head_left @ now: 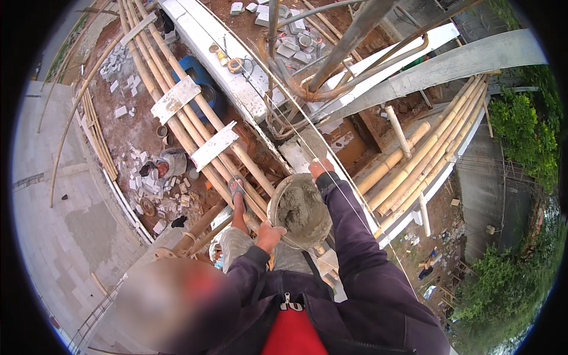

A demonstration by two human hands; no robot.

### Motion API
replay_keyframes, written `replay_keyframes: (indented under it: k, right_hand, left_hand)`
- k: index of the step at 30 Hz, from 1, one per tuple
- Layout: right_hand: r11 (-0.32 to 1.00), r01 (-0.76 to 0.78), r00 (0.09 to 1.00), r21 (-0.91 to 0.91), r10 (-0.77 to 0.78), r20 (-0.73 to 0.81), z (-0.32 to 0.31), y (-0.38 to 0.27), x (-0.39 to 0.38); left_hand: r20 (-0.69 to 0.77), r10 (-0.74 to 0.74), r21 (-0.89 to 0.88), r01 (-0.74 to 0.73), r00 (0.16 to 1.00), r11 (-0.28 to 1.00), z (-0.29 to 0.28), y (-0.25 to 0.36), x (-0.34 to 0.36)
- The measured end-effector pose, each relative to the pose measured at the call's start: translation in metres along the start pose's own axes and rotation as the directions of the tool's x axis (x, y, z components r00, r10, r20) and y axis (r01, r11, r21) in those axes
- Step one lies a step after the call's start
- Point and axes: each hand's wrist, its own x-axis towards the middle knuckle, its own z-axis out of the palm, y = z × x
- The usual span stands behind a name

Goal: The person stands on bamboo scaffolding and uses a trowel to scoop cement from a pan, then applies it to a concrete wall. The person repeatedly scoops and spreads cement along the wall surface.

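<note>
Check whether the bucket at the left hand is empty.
Not empty: grey mortar lies inside the bucket, visible through its open top. Depth cannot be told.

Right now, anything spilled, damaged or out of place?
Pale blocky rubble lies strewn, unstacked, across reddish soil on the left, looking untidy. Grey mortar messily smears the round, open-topped bucket up to its rim.

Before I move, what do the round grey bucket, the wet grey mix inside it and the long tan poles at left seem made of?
Round grey bucket: dull, possibly rubber or plastic; caked residue leaves that open.
Wet grey mix: likely cement mortar, matt, from its pasty lumps.
Long tan poles: probably bamboo, smooth-looking, given their rounded, straw-coloured lengths.
</note>
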Motion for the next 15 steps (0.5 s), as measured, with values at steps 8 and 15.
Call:
replay_keyframes:
  k: [8,15]
  right_hand:
    - [0.404,-0.472,0.751,0.783,0.650,0.117,0.163,0.082,0.046]
    - [0.368,-0.386,0.845,0.846,0.510,0.164,0.163,-0.019,0.100]
  left_hand:
    - [-0.050,0.020,0.062,-0.017,0.999,0.998,0.004,0.002,-0.006]
    - [-0.172,-0.002,0.210,0.039,0.985,0.977,-0.011,-0.016,-0.012]
